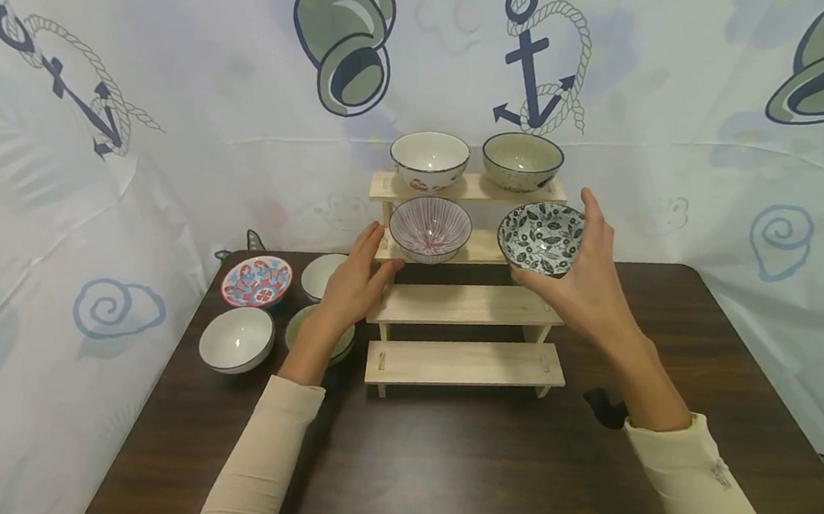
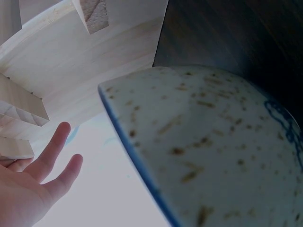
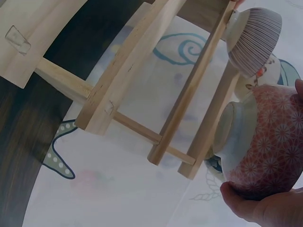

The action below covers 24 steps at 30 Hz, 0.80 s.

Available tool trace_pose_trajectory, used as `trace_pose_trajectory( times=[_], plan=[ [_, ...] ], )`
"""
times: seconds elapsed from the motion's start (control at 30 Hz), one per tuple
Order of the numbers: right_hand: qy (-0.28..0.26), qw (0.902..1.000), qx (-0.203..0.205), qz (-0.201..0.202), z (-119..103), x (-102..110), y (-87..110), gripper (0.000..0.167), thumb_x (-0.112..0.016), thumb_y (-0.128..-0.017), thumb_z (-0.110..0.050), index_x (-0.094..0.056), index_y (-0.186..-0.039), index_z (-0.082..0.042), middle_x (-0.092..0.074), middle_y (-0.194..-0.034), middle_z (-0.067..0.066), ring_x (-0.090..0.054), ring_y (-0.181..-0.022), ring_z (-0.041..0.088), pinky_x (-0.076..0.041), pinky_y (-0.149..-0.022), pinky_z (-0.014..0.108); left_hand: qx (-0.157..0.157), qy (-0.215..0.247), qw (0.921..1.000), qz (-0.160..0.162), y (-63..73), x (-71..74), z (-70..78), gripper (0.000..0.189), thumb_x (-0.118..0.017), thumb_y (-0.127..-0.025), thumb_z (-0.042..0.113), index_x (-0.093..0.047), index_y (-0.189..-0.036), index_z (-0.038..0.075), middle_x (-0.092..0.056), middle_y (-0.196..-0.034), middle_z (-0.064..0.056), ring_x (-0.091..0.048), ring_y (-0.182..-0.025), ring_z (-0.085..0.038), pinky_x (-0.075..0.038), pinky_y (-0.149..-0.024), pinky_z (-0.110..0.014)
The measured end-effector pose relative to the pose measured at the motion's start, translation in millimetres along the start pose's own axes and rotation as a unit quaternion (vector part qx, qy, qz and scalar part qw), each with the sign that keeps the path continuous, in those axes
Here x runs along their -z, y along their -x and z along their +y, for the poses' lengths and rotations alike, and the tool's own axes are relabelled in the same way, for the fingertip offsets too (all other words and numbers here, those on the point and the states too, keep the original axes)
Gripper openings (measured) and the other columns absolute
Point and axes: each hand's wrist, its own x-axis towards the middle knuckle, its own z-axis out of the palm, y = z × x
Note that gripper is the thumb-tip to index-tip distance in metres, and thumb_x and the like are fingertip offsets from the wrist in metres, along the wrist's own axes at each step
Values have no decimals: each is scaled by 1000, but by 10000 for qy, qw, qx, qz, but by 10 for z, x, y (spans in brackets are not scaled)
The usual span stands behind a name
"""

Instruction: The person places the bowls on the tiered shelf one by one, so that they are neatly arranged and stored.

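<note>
My right hand (image 1: pixel 593 289) grips a bowl (image 1: pixel 541 235) by its side, thumb low and fingers at the far rim. Black leaves pattern its inside; the right wrist view shows a reddish, flower-patterned outside (image 3: pixel 279 142). It is tipped toward me, at the right end of the rack's second-highest shelf. My left hand (image 1: pixel 355 284) is at the left end of the wooden rack (image 1: pixel 464 363), fingers extended beside a purple-striped bowl (image 1: pixel 430 230). In the left wrist view, fingers (image 2: pixel 52 151) of that hand spread near the shelf ends, with nothing in the palm.
A white bowl (image 1: pixel 430 158) and a grey-green bowl (image 1: pixel 522 161) stand on the top shelf. Left on the dark table (image 1: pixel 434 477) are a red-blue patterned bowl (image 1: pixel 256 281), a white bowl (image 1: pixel 237 339) and two more beside my left forearm. A black object (image 1: pixel 603 407) lies near my right wrist.
</note>
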Motion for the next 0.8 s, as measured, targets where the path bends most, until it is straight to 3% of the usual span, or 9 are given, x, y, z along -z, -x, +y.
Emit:
trace_pose_trajectory(
  times=[0.23,0.47,0.8],
  plan=[
    [-68,9999,-110,-103,-6,-44,-72,129,-89,-77,-40,5,-166,-33,-21,-163,26,-41,-138,45,-38,-112,70,30,-18,10000,-42,0,10,-3,79,-46,-105,59,-22,-166,14,-16,-175,-4,-41,-149,-42,-41,-114,-63],
    [-69,9998,-158,-139,3,-64,-151,131,-89,-76,-44,7,-166,-33,-21,-162,26,-41,-138,45,-39,-113,69,34,-82,10000,-27,-3,18,1,79,-43,-106,61,-21,-166,15,-16,-175,-3,-48,-143,-45,-47,-108,-63],
    [-132,9997,-166,-136,32,-115,-199,132,-90,-76,-41,7,-166,-31,-22,-161,27,-41,-137,44,-38,-113,69,64,-52,10000,-33,6,16,14,78,-45,-106,58,-22,-166,14,-16,-175,-3,-45,-146,-44,-44,-110,-63]
  ],
)
